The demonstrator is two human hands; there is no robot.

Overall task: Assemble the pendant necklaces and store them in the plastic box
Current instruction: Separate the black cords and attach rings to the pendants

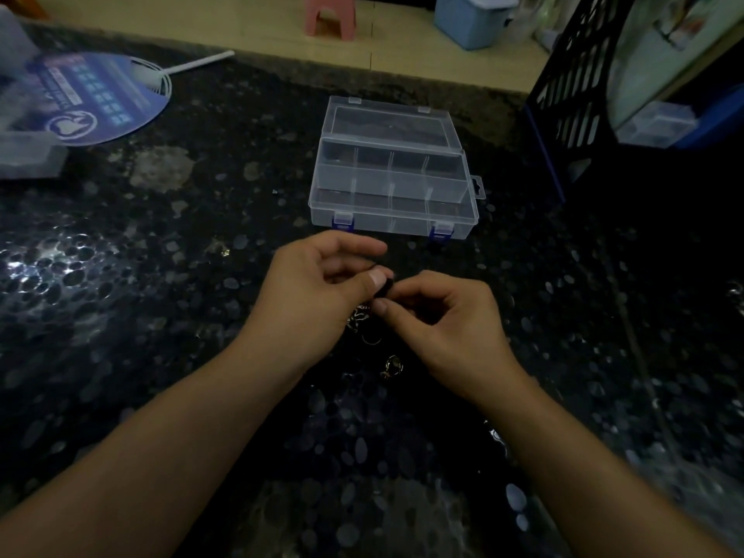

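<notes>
A clear plastic box (392, 187) with dividers and blue clasps lies open on the dark speckled table, its lid tilted back. Just in front of it my left hand (318, 292) and my right hand (443, 320) meet, both pinching a small dark cord (382, 285) between thumb and fingers. A small metal pendant (358, 318) hangs below my left thumb. Another metal pendant (391, 366) lies on the table between my wrists. The cord's full length is lost against the dark tabletop.
A round blue hand fan (92, 98) with a white handle lies at the far left, beside frosted plastic containers (28, 155). A black lattice file rack (579, 86) stands at the far right. Beyond the table's far edge are a pink stool (330, 14) and a blue bin (471, 18).
</notes>
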